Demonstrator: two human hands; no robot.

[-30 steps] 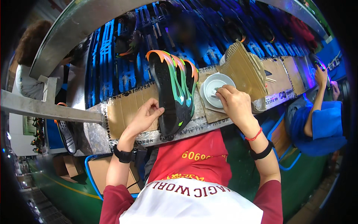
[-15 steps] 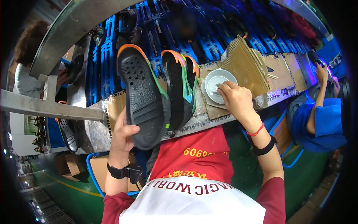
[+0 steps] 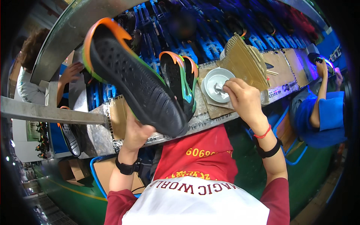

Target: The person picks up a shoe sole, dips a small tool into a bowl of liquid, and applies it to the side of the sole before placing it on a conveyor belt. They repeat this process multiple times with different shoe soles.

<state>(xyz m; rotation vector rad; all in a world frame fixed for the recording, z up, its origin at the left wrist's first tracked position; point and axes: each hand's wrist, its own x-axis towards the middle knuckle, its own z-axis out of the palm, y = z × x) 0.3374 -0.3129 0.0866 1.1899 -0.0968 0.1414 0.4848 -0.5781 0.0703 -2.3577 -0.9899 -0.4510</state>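
A black shoe sole [image 3: 129,77] with an orange and green raised rim is gripped near its heel end by my left hand [image 3: 138,131]. It is tilted, toe end up to the left; part of my fingers is hidden behind it. My right hand [image 3: 242,97] has its fingers pinched together over a small white bowl [image 3: 208,80]. A small pale, silvery piece shows at the fingertips, too unclear to name. Beside the held sole, two more soles stand close together, the nearer one [image 3: 180,80] with orange, green and turquoise edging.
Folded cardboard [image 3: 242,63] stands right of the bowl, with thin sticks [image 3: 272,72] beyond. A blue conveyor rack [image 3: 210,47] runs behind the bench. A metal frame bar [image 3: 56,110] crosses at the left. Co-workers sit at both sides; one co-worker's hand [image 3: 71,73] is near the held sole.
My left hand has turned the sole, its toe end swinging up and left and its heel moving right. My right hand has shifted slightly right and down, still at the bowl.
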